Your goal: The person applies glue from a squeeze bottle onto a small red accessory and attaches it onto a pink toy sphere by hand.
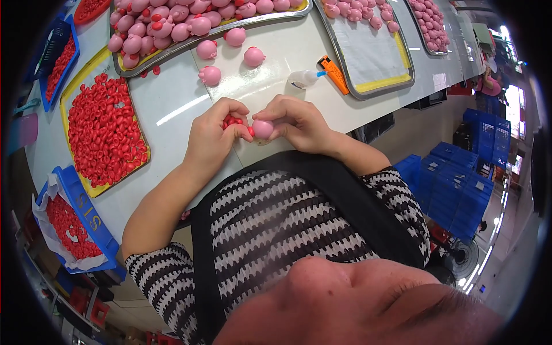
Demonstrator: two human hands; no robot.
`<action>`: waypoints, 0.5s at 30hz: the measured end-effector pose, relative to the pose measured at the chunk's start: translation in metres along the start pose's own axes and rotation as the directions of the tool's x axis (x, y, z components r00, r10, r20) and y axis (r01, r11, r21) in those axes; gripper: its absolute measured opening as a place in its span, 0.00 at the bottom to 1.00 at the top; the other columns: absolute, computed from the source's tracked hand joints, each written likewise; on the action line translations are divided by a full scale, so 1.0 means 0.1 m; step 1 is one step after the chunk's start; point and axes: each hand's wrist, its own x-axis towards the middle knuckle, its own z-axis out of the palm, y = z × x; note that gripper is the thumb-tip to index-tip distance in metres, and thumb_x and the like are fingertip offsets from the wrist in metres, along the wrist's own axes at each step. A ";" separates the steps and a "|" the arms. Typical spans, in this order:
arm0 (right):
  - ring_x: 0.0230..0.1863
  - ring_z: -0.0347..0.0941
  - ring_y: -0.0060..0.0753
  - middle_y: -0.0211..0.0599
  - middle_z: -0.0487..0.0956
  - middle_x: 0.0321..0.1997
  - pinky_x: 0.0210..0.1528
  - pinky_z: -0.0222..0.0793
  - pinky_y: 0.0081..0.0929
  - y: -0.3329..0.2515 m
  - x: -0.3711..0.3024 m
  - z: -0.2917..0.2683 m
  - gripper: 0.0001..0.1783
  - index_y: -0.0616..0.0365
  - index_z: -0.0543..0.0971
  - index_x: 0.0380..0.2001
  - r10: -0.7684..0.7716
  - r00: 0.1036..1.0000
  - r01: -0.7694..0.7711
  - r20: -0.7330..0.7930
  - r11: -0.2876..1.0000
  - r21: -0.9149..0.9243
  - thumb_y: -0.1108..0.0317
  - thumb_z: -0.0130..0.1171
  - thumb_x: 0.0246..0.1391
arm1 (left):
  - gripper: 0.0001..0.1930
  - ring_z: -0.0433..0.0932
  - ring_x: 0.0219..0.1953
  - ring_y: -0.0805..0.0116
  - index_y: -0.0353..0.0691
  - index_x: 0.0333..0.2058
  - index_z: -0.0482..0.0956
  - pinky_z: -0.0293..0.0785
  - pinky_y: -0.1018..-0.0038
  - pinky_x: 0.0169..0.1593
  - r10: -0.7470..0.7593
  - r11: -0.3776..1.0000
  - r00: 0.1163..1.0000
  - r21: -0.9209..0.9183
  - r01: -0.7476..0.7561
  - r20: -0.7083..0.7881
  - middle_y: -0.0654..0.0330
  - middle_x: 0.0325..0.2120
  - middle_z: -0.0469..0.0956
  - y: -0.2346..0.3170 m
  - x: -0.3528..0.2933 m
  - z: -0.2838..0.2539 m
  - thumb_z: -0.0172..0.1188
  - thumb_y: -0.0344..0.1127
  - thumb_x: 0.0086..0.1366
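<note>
My right hand (303, 123) is closed round a round pink toy piece (263, 129), gripping it between thumb and fingers in front of my chest. My left hand (208, 133) is curled round several small red pieces (231, 121). One red piece (251, 131) sits at the tip of the left thumb, against the side of the pink piece. Just beyond my hands, several loose pink pieces with red parts (253, 56) lie on the white table (172, 129). A small clear bottle with a blue tip (305, 79) stands beyond my right hand.
A metal tray (215, 35) heaped with pink pieces lies at the far side. An orange box cutter (334, 75) rests by another tray (376, 89). At left are a yellow-edged tray of red cup-shaped pieces (103, 132) and a blue bin (86, 201). Blue crates (454, 184) stand at right.
</note>
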 end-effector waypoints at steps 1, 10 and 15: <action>0.38 0.73 0.32 0.38 0.75 0.33 0.41 0.69 0.25 0.00 0.00 0.01 0.18 0.63 0.75 0.39 0.004 1.000 -0.003 -0.014 1.000 0.028 0.86 0.56 0.41 | 0.10 0.75 0.25 0.73 0.33 0.34 0.71 0.71 0.79 0.30 0.000 1.000 1.000 0.002 0.000 0.000 0.59 0.22 0.74 0.00 0.00 0.01 0.55 0.18 0.50; 0.46 0.72 0.31 0.41 0.69 0.45 0.45 0.74 0.22 0.04 0.00 -0.01 0.20 0.65 0.70 0.43 -0.034 0.999 0.034 -0.008 0.996 0.088 0.90 0.51 0.45 | 0.10 0.75 0.25 0.73 0.33 0.34 0.73 0.71 0.78 0.31 0.063 0.997 0.998 0.046 -0.062 -0.027 0.58 0.22 0.74 0.03 0.01 0.01 0.55 0.19 0.51; 0.50 0.69 0.31 0.41 0.67 0.50 0.48 0.72 0.23 0.06 -0.01 0.03 0.20 0.62 0.69 0.45 -0.095 0.991 0.102 -0.093 0.992 0.075 0.85 0.55 0.47 | 0.10 0.74 0.25 0.71 0.34 0.36 0.75 0.70 0.77 0.31 0.224 0.959 0.970 0.199 -0.203 -0.090 0.58 0.24 0.74 0.05 -0.01 0.03 0.60 0.25 0.52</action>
